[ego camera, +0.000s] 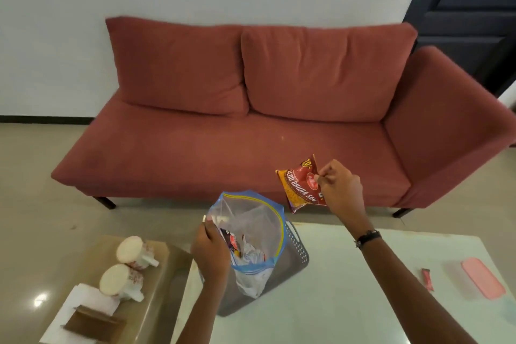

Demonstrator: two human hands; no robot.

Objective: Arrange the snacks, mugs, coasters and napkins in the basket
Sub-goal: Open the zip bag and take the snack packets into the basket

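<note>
Head view, the only one I've got. My right hand (339, 187) is up at about two o'clock from the basket (296, 257), fingers pinching the top edge of a red snack packet (303, 186) so it hangs free, clear of the table (349, 288) and in front of the sofa (223, 148). I'm holding it by the edge so it dangles narrow end down, which I reckon makes it easy to drop in.

My left hand (210, 251) is at the bag's nine o'clock, fingers gripping the rim of the zip bag (251, 232) and pulling it wide. The bag stands inside the grey basket, mouth gaping up towards me, and I can see a few wrappers already down in it. Held like this, the opening stays under the packet's path; I judge the packet goes in next.

Over at eight o'clock, on the low side table (156, 282), two mugs (131, 253) sit upside down, one just beside the other. White napkins (83, 301) lie nearer me at seven o'clock, with brown coasters (92, 324) stacked on them. None of those are in the basket yet.

Out at four o'clock a small red bar (427, 282) lies on the table, and just past it a pink lid (481, 281) on a clear box.
</note>
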